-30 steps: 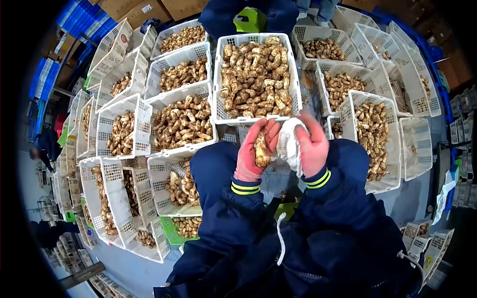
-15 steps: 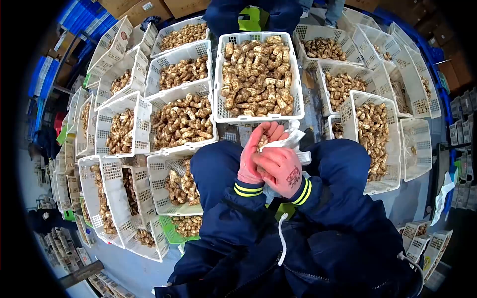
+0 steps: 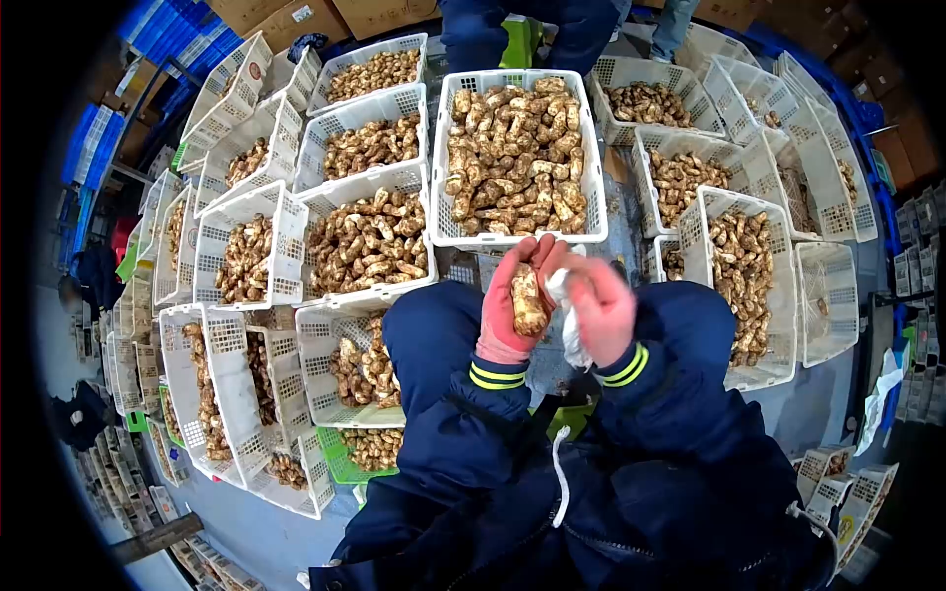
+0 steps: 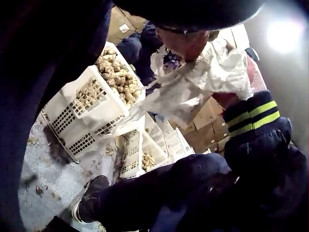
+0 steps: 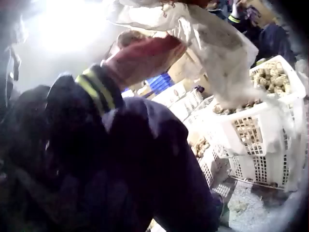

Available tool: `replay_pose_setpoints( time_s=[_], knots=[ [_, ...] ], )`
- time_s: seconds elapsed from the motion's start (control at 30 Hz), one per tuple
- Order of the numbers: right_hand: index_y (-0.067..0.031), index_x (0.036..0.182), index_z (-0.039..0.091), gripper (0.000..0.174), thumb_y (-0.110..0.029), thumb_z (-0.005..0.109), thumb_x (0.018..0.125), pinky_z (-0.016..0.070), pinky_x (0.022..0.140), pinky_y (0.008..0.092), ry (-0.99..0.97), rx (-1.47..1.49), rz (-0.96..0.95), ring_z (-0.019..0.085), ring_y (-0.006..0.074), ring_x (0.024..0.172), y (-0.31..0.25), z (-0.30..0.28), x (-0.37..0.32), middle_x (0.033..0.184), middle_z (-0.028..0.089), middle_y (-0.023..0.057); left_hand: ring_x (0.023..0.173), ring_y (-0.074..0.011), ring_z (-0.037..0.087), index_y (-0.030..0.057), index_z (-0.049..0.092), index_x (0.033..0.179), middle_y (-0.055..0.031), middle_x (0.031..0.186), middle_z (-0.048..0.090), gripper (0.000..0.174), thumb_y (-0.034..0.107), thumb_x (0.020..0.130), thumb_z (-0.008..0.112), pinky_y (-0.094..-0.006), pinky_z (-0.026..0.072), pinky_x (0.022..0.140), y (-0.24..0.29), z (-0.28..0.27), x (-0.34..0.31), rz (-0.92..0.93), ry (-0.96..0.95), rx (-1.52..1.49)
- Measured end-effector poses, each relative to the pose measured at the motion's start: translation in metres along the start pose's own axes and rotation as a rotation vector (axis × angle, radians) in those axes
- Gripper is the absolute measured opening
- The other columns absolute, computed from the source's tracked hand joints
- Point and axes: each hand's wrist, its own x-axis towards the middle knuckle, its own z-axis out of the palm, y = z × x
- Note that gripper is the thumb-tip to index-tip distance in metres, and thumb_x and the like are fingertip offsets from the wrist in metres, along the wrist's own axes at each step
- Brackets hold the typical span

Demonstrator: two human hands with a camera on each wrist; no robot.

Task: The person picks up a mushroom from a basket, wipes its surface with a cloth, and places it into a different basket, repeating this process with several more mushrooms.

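In the head view my left hand (image 3: 500,317), in a pink glove, holds a matsutake mushroom (image 3: 529,303) lengthwise along its palm, the brown-speckled stem facing up. Close beside it on the right, my gloved right hand (image 3: 605,317) grips a crumpled white cloth (image 3: 574,340), its fingers blurred. Both hands are over my lap, just below the near rim of a white crate (image 3: 522,239) heaped with matsutake. The left wrist view shows the cloth (image 4: 219,70) hanging in loose folds from the right hand. From the right wrist, the cloth (image 5: 217,53) hides most of the mushroom.
White perforated crates of mushrooms stand on my left (image 3: 367,293) and right (image 3: 696,286). A green crate (image 3: 340,458) sits low at the left. Another person's dark-clad legs (image 3: 576,39) are behind the middle crate. Cardboard boxes (image 3: 379,12) line the back.
Half a second ago the right hand and cloth covered the mushroom in the left hand. Now the right hand has drawn back to the right, and the mushroom shows again.
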Motion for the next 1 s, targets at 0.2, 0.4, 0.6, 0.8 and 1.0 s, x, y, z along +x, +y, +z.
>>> replay_pose_setpoints(
  time_s=[0.2, 0.4, 0.6, 0.8, 1.0],
  knots=[
    [-0.0018, 0.116, 0.054, 0.035, -0.014, 0.056, 0.083, 0.041, 0.09, 0.0354, -0.058, -0.522, -0.046, 0.053, 0.0292, 0.103, 0.026, -0.046, 0.034, 0.111, 0.056, 0.0154, 0.124, -0.03, 0.041, 0.0001, 0.055, 0.11, -0.0161, 0.126, 0.05, 0.031, 0.023, 0.093, 0.043, -0.0482, 0.0269, 0.107, 0.0, 0.015, 0.002, 0.04, 0.029, -0.073],
    [-0.0049, 0.119, 0.052, 0.056, -0.014, 0.069, 0.067, 0.0372, 0.096, 0.0401, -0.424, -0.538, -0.337, 0.046, 0.0346, 0.113, -0.019, -0.021, 0.031, 0.121, 0.049, 0.017, 0.123, -0.0306, 0.042, 0.0, 0.051, 0.113, -0.0163, 0.125, 0.051, 0.04, 0.033, 0.093, 0.041, -0.0441, 0.0276, 0.107, 0.012, -0.037, 0.007, 0.071, -0.055, -0.257],
    [-0.0008, 0.126, 0.046, 0.045, -0.013, 0.06, 0.085, 0.0484, 0.082, 0.0326, -0.335, 0.113, 0.138, 0.06, 0.0202, 0.093, 0.004, -0.016, 0.025, 0.109, 0.06, 0.0123, 0.119, -0.0285, 0.044, 0.0012, 0.039, 0.128, -0.0158, 0.129, 0.046, 0.056, 0.045, 0.093, 0.038, -0.04, 0.0326, 0.103, 0.0, -0.002, 0.0, 0.032, 0.143, 0.097],
    [-0.0005, 0.119, 0.054, 0.037, -0.025, 0.053, 0.091, 0.0471, 0.065, 0.023, -0.043, 0.369, 0.543, 0.059, 0.0096, 0.074, 0.029, -0.05, 0.041, 0.092, 0.062, 0.0026, 0.097, -0.0193, 0.058, 0.0035, 0.045, 0.126, -0.0074, 0.115, 0.057, 0.047, 0.038, 0.095, 0.043, -0.0346, 0.0458, 0.088, -0.008, 0.004, -0.003, -0.144, 0.126, 0.703],
    [-0.0033, 0.104, 0.064, 0.029, -0.025, 0.051, 0.09, 0.0451, 0.066, 0.0245, -0.199, -0.23, 0.169, 0.055, 0.0094, 0.072, 0.025, -0.055, 0.046, 0.081, 0.063, 0.0041, 0.091, -0.0183, 0.061, 0.0017, 0.048, 0.122, -0.0079, 0.105, 0.06, 0.04, 0.03, 0.094, 0.048, -0.0265, 0.0517, 0.071, -0.005, 0.01, -0.013, -0.44, 0.111, 0.772]
  ],
)
